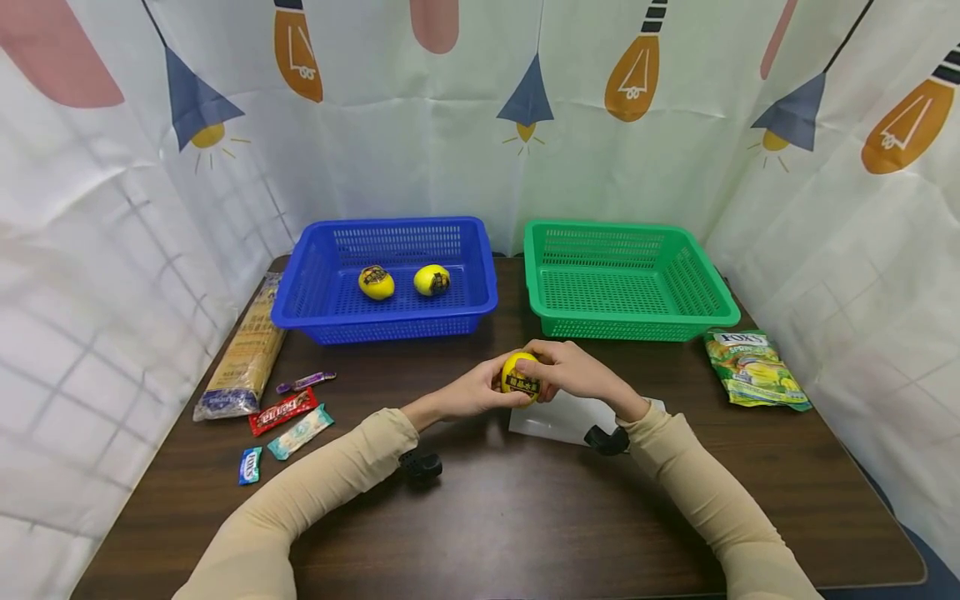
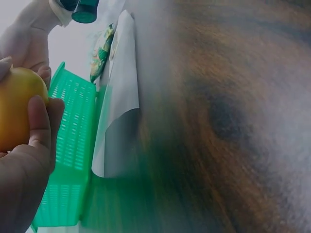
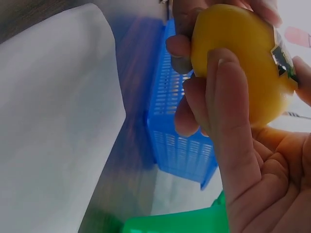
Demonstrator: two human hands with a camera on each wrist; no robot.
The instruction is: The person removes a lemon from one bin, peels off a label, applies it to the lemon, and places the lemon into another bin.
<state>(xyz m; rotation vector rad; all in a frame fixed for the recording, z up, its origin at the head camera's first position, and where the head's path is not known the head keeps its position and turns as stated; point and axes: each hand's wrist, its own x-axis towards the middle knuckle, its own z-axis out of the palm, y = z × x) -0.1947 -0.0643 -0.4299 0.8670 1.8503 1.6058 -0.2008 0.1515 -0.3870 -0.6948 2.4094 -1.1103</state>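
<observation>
Both hands hold one yellow lemon [image 1: 513, 363] with a black label [image 1: 522, 384], above the middle of the table. My left hand [image 1: 471, 392] grips it from the left, thumb along its near side. From the right, my right hand [image 1: 579, 372] holds it too, its fingers over the top and label side. In the right wrist view the lemon [image 3: 233, 58] fills the space between both hands' fingers, and the label's edge [image 3: 283, 60] shows on its far side. A white sheet [image 1: 555, 417] lies on the table under the right hand.
Two labelled lemons [image 1: 377, 283] sit in the blue basket [image 1: 386, 321] at back left. A green basket [image 1: 633, 327] stands at back right, a FOX'S bag [image 1: 756, 368] beside it. On the left lie a long noodle pack [image 1: 243, 354] and several wrapped snacks [image 1: 283, 411].
</observation>
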